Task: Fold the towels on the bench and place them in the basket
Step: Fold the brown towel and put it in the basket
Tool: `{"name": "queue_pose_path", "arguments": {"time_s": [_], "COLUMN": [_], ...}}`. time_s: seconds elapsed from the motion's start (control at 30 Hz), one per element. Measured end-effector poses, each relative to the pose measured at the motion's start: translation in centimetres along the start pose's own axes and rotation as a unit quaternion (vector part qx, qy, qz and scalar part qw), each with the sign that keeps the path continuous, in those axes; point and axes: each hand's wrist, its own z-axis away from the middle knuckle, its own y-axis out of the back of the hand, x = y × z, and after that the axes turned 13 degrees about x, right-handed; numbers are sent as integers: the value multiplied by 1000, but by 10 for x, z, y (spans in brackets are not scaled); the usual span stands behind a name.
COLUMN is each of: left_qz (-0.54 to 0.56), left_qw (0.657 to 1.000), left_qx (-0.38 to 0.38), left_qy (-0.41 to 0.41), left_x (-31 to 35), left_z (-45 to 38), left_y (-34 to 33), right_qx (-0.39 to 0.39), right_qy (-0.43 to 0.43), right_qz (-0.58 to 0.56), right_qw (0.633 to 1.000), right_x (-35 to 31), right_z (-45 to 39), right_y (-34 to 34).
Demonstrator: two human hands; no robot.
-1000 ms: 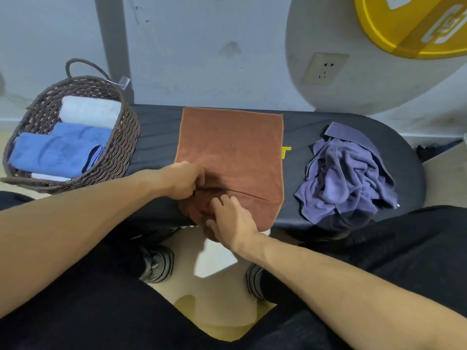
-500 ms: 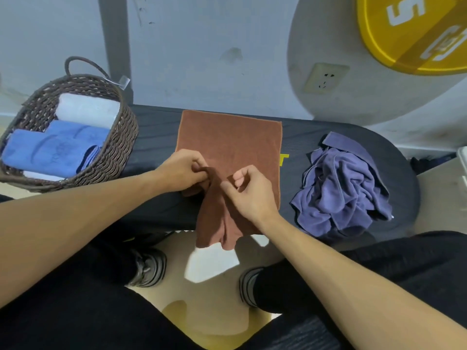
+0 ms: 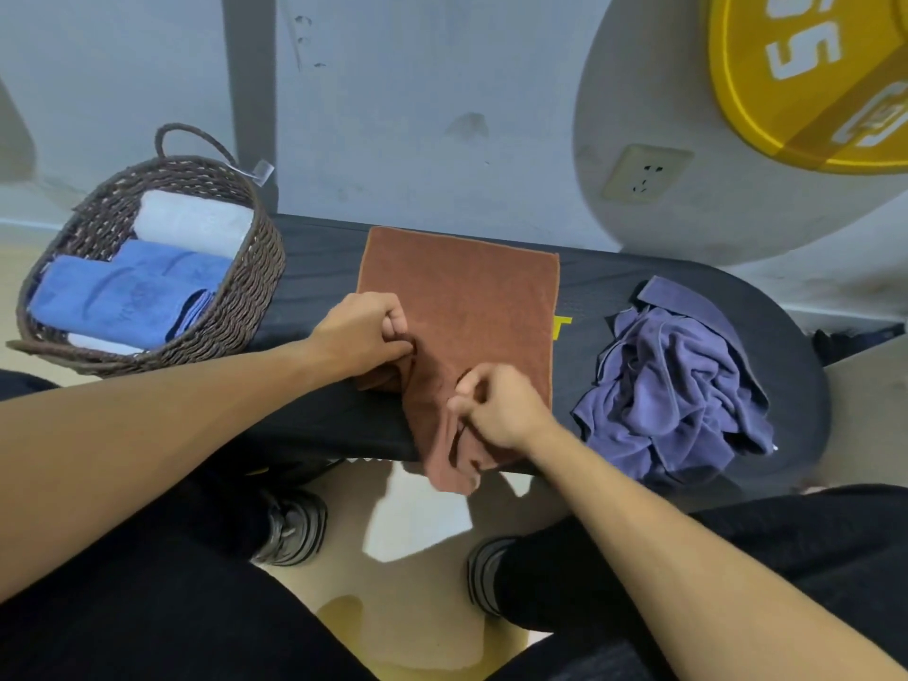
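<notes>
Well left of the grip, sat a basket already holding folded blue and white towels: part done. Left hand pinched the brown towel at its near left edge; right hand, just right of it, gripped the bunched near end drooping over the bench edge. Fold seemingly just begun. Beyond the grip, flat cloth, then wall. Well right, lay a crumpled purple towel, untouched; bare bench between.

We see left hand and right hand pinching the brown towel on the bench; basket at left, purple towel at right.
</notes>
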Motion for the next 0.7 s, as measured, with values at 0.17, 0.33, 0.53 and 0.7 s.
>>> {"name": "queue_pose_path", "arguments": {"time_s": [0.17,0.33,0.53,0.7], "left_qz": [-25,-54,-72,-72], "left_qw": [994,984,985,996], "left_qx": [-6,-113,-112,-34], "left_qy": [-105,-128,-112,-45], "left_x": [8,9,-2,-8], "left_z": [1,8,11,5], "left_y": [-1,-17,-28,-26], "right_qx": [191,133,28,52], "right_qy": [-38,67,132,48], "right_qz": [73,71,162,64], "right_qw": [978,986,978,995], "right_x": [12,14,28,24], "right_z": [-24,-15,-1,-13], "right_y": [46,30,10,26]}}
